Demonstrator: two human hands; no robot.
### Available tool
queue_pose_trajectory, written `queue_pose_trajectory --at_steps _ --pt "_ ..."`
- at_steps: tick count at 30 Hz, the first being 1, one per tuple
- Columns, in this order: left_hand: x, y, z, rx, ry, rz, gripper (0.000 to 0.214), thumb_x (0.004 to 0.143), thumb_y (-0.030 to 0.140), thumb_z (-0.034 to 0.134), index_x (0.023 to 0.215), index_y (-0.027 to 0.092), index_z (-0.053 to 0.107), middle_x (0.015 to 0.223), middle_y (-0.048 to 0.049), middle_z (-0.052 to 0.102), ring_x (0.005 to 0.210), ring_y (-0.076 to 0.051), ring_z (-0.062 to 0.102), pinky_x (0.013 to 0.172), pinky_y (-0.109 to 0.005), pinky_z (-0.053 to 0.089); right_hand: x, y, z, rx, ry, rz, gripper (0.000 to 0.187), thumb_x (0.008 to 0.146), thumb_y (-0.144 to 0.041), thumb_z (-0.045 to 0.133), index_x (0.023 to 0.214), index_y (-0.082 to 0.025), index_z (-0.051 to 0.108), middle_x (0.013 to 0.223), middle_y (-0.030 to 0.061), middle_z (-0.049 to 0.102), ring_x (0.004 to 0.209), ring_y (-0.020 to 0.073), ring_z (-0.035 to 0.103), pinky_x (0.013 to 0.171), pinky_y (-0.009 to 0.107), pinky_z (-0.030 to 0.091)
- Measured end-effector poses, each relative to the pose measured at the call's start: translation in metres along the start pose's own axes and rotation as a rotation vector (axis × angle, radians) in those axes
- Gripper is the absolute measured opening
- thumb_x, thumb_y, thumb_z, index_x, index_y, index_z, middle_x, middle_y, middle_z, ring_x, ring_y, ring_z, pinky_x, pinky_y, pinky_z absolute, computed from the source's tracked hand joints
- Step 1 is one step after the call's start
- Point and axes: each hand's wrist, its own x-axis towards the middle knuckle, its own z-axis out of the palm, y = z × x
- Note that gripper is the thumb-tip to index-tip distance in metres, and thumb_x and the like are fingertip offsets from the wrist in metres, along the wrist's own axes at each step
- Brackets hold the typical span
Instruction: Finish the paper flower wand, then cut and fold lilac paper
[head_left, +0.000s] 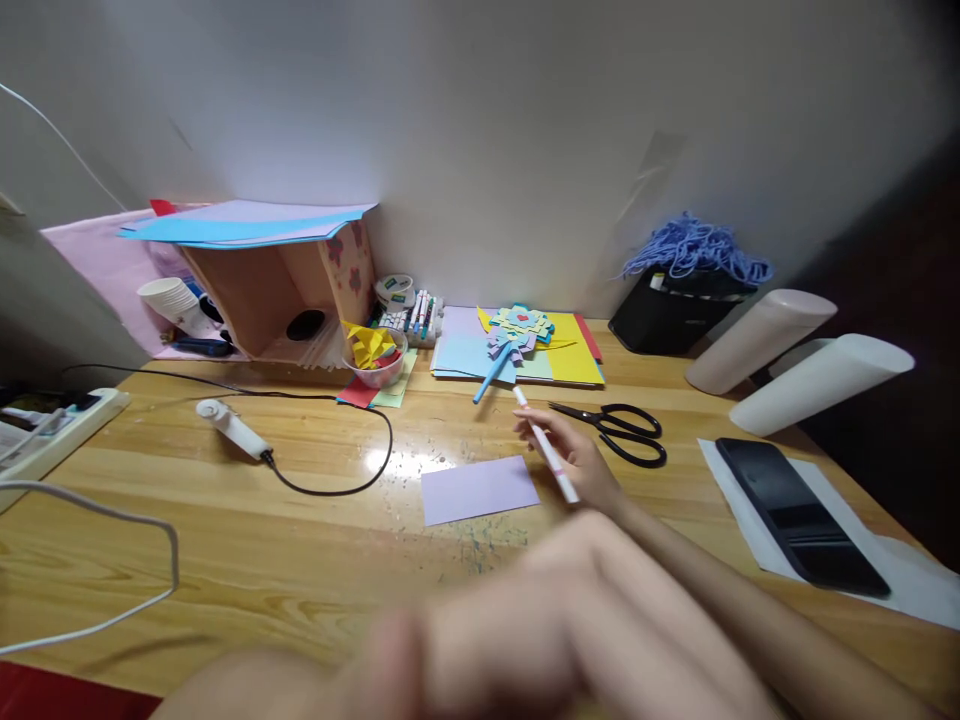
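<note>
My right hand (581, 462) holds a white marker pen (551, 455) with pink bands, tilted between thumb and fingers. It rests just right of a blank lilac paper rectangle (480, 490) that lies flat on the table. Black-handled scissors (611, 425) lie right beside this hand, their blades pointing left. Large, blurred bare skin fills the bottom foreground, very close to the camera; it seems to be my left hand (450, 640), but its fingers cannot be made out. It covers the near part of the table and some of my right forearm.
A paper flower (519, 335) lies on coloured sheets (581, 355) at the back. A decorated box (349, 280), a tub of folded paper (375, 365) and a corded white tool (232, 428) stand left. Two white rolls (761, 340) and a phone (799, 515) are right.
</note>
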Motion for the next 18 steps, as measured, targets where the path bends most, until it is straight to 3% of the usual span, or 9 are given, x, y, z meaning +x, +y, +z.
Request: queue_pose_trajectory --at_steps 2,5,8,10,12,14,16,18 --pt "0.028 0.007 0.007 -0.025 -0.03 0.124 0.043 0.09 0.037 0.024 0.084 0.017 0.061 0.073 -0.0049 0.063 0.073 -0.016 0.055 0.063 -0.024 0.048 -0.001 -0.003 0.003 -0.022 -0.021 -0.069 0.037 0.086 -0.022 0.043 0.122 -0.027 0.045 0.111 0.007 0.055 0.099 0.0197 0.054 0.083 0.035 0.045" --pt "0.059 -0.009 0.028 0.027 -0.079 0.269 0.032 0.084 0.043 0.042 0.1 0.017 0.053 0.098 -0.0072 0.06 0.09 -0.019 0.054 0.078 -0.03 0.043 -0.005 -0.009 0.007 -0.101 -0.031 -0.139 0.043 0.087 -0.018 0.039 0.129 -0.029 0.036 0.124 0.0077 0.049 0.109 0.0215 0.049 0.089 0.039 0.043" --pt "0.074 -0.032 0.045 0.131 -0.25 0.258 0.028 0.087 0.041 0.035 0.091 0.019 0.052 0.088 -0.0041 0.059 0.079 -0.018 0.054 0.071 -0.03 0.041 -0.009 -0.012 0.011 -0.17 -0.071 -0.206 0.046 0.087 -0.017 0.039 0.131 -0.029 0.034 0.129 0.0075 0.046 0.111 0.022 0.048 0.091 0.041 0.042" --pt "0.079 -0.04 0.051 0.164 -0.294 0.262 0.029 0.09 0.037 0.027 0.083 0.02 0.05 0.081 -0.0022 0.058 0.073 -0.016 0.052 0.067 -0.028 0.04 -0.011 -0.011 0.013 -0.098 -0.066 -0.208 0.049 0.087 -0.019 0.04 0.133 -0.031 0.028 0.129 0.0082 0.044 0.106 0.0209 0.05 0.089 0.04 0.043" --pt "0.082 -0.043 0.052 0.208 -0.267 0.287 0.03 0.091 0.035 0.023 0.081 0.02 0.047 0.08 -0.0018 0.057 0.071 -0.016 0.051 0.064 -0.027 0.038 -0.012 -0.01 0.016 0.095 0.021 -0.121 0.058 0.084 -0.023 0.047 0.134 -0.033 0.018 0.122 0.0085 0.047 0.094 0.018 0.055 0.078 0.036 0.048" --pt "0.086 -0.043 0.052 0.29 -0.262 0.361 0.031 0.092 0.035 0.022 0.08 0.02 0.046 0.079 -0.0019 0.056 0.069 -0.015 0.05 0.062 -0.027 0.037 -0.013 -0.007 0.02 0.311 0.048 0.079 0.063 0.079 -0.029 0.056 0.129 -0.033 0.018 0.101 0.0047 0.053 0.071 0.0131 0.056 0.057 0.027 0.048" --pt "0.089 -0.043 0.052 0.381 -0.283 0.463 0.033 0.092 0.035 0.021 0.078 0.019 0.046 0.076 -0.0022 0.055 0.068 -0.016 0.049 0.062 -0.028 0.036 -0.014 -0.005 0.023 0.465 -0.033 0.314 0.05 0.076 -0.033 0.06 0.115 -0.029 0.028 0.073 -0.0034 0.051 0.047 0.0072 0.044 0.038 0.017 0.035" --pt "0.092 -0.043 0.053 0.428 -0.293 0.527 0.033 0.092 0.035 0.021 0.077 0.019 0.046 0.075 -0.0024 0.055 0.068 -0.016 0.048 0.063 -0.028 0.036 -0.014 -0.004 0.026 0.546 -0.068 0.45 0.038 0.076 -0.036 0.06 0.097 -0.026 0.031 0.057 -0.0096 0.043 0.037 0.0039 0.032 0.034 0.013 0.023"
